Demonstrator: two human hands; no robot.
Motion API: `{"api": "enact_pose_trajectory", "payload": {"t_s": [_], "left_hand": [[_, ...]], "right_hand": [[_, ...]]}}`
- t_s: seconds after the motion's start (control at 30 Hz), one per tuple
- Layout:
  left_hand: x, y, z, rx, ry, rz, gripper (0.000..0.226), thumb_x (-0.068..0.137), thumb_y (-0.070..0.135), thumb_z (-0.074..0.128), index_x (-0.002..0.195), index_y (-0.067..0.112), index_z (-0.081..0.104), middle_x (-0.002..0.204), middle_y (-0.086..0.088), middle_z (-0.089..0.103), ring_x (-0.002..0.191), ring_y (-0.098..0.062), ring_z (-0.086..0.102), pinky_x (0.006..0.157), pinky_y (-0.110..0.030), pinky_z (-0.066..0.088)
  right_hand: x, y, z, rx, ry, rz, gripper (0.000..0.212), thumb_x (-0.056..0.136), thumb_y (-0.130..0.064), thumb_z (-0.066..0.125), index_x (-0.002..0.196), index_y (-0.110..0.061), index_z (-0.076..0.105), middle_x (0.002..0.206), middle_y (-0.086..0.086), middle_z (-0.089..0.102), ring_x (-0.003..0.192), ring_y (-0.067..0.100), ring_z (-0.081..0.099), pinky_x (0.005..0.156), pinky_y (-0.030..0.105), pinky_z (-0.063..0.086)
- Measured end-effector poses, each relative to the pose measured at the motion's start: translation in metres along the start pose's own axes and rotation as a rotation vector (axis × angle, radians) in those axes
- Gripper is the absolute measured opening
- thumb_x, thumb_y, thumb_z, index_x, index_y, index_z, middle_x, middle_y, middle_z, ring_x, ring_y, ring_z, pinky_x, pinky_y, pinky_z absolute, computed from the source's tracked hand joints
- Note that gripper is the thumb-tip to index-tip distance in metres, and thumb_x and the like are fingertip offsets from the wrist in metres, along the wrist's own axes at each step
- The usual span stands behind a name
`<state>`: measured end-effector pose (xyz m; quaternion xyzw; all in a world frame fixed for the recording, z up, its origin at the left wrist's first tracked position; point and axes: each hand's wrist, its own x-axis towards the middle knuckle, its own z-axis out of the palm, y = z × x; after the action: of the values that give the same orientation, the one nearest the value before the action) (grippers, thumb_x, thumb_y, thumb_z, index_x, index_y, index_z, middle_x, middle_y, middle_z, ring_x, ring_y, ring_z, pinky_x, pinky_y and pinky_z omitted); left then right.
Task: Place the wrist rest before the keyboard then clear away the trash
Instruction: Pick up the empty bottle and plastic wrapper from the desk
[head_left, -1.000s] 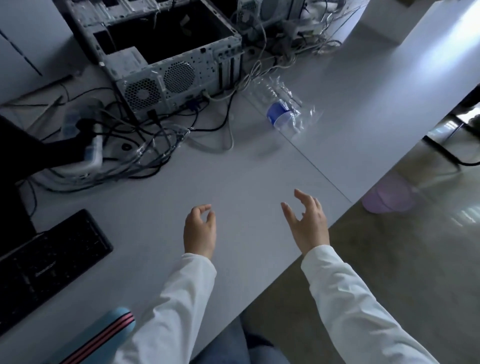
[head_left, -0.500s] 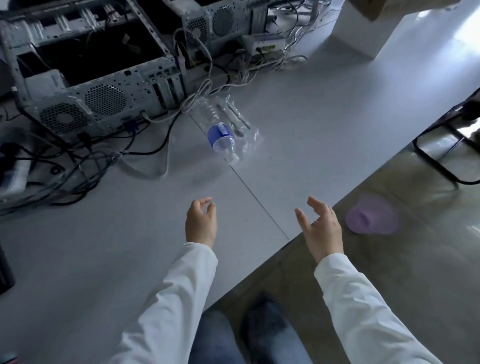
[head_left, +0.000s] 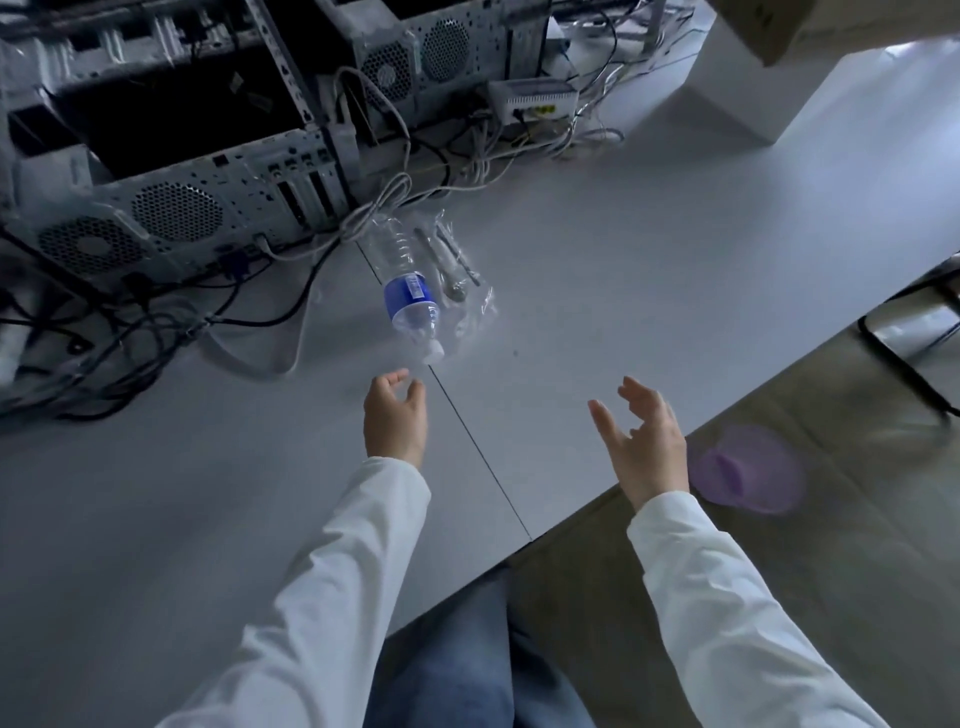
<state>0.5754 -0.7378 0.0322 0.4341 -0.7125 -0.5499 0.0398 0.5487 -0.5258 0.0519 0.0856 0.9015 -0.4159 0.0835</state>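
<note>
Risk noted first: the empty plastic bottle (head_left: 410, 291) lay on its side on the tabletop (head_left: 649, 270), cap end toward me, so I judged a glancing touch would set it rolling, either into the cables (head_left: 156, 332) by the computer case (head_left: 171, 197) or off toward the tabletop edge. The clear plastic wrapper (head_left: 462, 270) touched the bottle's right side; being thin and flat, it would likely slide rather than lift, and a grab at the bottle alone could drag it or leave it behind. The pale cable (head_left: 374, 208) crossed the bottle's far end and might snag.

Left hand (head_left: 395, 421): hovering just short of the cap, fingers (head_left: 413, 389) loosely curled, thumb and forefinger a little apart, holding nothing. Right hand (head_left: 641, 441): fingers (head_left: 636, 392) spread wide, empty, above the tabletop near its edge, well apart from the trash.

Wrist rest and keyboard: neither in view.
</note>
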Motion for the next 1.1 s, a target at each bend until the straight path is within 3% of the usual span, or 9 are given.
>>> {"api": "enact_pose_trajectory", "payload": {"t_s": [0.27, 0.57, 0.73, 0.9, 1.1], "left_hand": [[0.081, 0.039, 0.018, 0.002, 0.096, -0.021, 0.059, 0.087, 0.026, 0.055, 0.135, -0.001, 0.034, 0.142, -0.021, 0.043, 0.131, -0.028, 0.043, 0.108, -0.034, 0.033], [0.148, 0.045, 0.033, -0.005, 0.148, -0.098, 0.071, 0.077, 0.041, 0.065, 0.131, 0.002, 0.04, 0.13, -0.016, 0.051, 0.119, -0.029, 0.051, 0.103, -0.036, 0.04], [0.166, 0.034, 0.035, -0.02, 0.085, -0.159, 0.053, 0.07, 0.043, 0.071, 0.108, 0.013, 0.051, 0.103, -0.002, 0.06, 0.098, -0.021, 0.06, 0.084, -0.027, 0.045], [0.176, 0.024, 0.033, -0.046, 0.041, -0.17, 0.043, 0.067, 0.042, 0.074, 0.094, 0.021, 0.048, 0.082, 0.011, 0.057, 0.084, -0.015, 0.06, 0.078, -0.026, 0.046], [0.178, 0.019, 0.032, -0.084, 0.032, -0.139, 0.035, 0.069, 0.037, 0.074, 0.09, 0.024, 0.049, 0.077, 0.019, 0.054, 0.07, 0.007, 0.054, 0.052, 0.002, 0.041]], "right_hand": [[0.086, -0.038, 0.042, 0.022, -0.074, 0.025, 0.064, 0.075, -0.037, 0.069, 0.129, -0.013, 0.044, 0.126, 0.007, 0.055, 0.121, 0.023, 0.048, 0.104, 0.038, 0.038], [0.164, -0.085, 0.136, -0.121, -0.207, -0.045, 0.075, 0.072, -0.049, 0.067, 0.132, -0.012, 0.041, 0.129, 0.009, 0.053, 0.123, 0.028, 0.039, 0.102, 0.029, 0.025], [0.187, -0.09, 0.171, -0.224, -0.245, -0.026, 0.081, 0.066, -0.057, 0.067, 0.131, -0.014, 0.041, 0.13, 0.012, 0.049, 0.121, 0.03, 0.035, 0.102, 0.032, 0.024], [0.192, -0.09, 0.188, -0.292, -0.178, -0.055, 0.079, 0.062, -0.06, 0.068, 0.124, -0.015, 0.047, 0.125, 0.012, 0.051, 0.118, 0.03, 0.036, 0.088, 0.027, 0.02], [0.198, -0.087, 0.193, -0.293, -0.154, -0.065, 0.051, 0.071, -0.049, 0.066, 0.11, -0.017, 0.06, 0.112, 0.008, 0.065, 0.108, 0.031, 0.042, 0.087, 0.031, 0.029]]}}
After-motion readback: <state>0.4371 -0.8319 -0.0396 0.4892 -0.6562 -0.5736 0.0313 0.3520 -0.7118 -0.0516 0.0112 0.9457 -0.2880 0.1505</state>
